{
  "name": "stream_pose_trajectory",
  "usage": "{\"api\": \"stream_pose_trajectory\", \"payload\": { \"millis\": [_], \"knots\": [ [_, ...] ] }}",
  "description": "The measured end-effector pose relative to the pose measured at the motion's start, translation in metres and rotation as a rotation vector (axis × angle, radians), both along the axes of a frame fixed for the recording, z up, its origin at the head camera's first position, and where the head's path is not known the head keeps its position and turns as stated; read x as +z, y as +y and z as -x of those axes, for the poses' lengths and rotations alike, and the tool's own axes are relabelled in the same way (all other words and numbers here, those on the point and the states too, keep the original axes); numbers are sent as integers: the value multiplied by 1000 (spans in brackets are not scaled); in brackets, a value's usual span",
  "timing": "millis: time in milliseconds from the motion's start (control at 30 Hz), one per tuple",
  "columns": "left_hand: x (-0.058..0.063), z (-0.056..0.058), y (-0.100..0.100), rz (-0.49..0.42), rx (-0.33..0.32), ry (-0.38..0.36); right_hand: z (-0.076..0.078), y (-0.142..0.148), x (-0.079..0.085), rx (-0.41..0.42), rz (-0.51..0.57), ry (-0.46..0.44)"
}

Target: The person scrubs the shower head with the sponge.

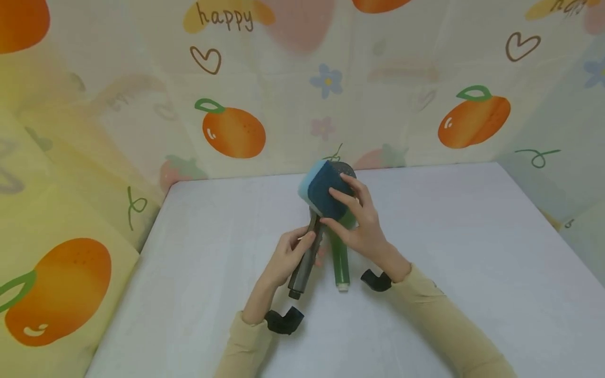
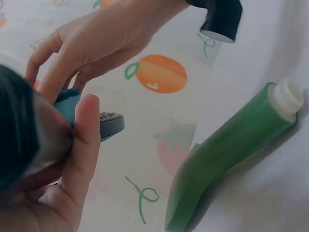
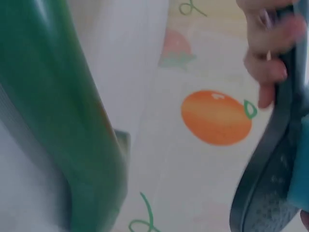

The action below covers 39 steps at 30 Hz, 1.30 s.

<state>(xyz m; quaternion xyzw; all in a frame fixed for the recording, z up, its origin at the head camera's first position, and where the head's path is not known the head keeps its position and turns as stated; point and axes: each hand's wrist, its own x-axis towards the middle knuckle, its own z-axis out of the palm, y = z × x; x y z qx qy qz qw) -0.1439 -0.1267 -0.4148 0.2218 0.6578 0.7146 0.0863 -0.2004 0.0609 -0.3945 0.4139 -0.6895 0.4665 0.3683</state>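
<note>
My left hand [image 1: 285, 256] grips the handle of a dark grey shower head [image 1: 304, 268], tilted with its head end up and away. In my right hand [image 1: 367, 231] is a blue sponge [image 1: 326, 190] with a darker face, pinched between thumb and fingers. The sponge covers much of the shower head's spray end, and its nozzle-dotted face [image 3: 270, 205] shows beside the sponge in the right wrist view. Just to the right, a green shower head [image 1: 340, 262] lies on the table, its white threaded end [image 2: 288, 99] toward me; its upper part is hidden behind the sponge and right hand.
A white-covered table [image 1: 212, 273] spreads out on both sides. Behind it hangs a patterned cloth [image 1: 293, 89] with oranges, hearts and flowers. Black wrist-worn pieces [image 1: 284, 321] hang below each wrist.
</note>
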Motion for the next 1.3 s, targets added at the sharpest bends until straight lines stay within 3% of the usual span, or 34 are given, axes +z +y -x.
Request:
{"api": "stream_pose_trajectory", "payload": {
  "millis": [233, 467, 633, 733, 867, 967, 1067, 1300],
  "knots": [
    [2, -1, -2, 69, -37, 18, 16, 11, 11, -162, 69, -85],
    [1, -1, 0, 86, -35, 24, -8, 3, -1, -71, -63, -140],
    [0, -1, 0, 111, -19, 6, -20, 1, -6, -15, -146, -106],
    [2, -1, 2, 114, -33, 7, -13, 6, -2, -60, -127, -96],
    [3, -1, 5, 121, -34, -2, 6, 16, 5, -188, -51, -127],
    [2, -2, 7, 137, -6, -10, 17, 23, 8, -260, -6, -159],
    [0, -3, 6, 148, 32, 13, 17, 25, 7, -286, 11, -191],
    [-2, -1, 3, 82, 150, 88, -13, 14, -10, -214, -36, -203]
  ]
}}
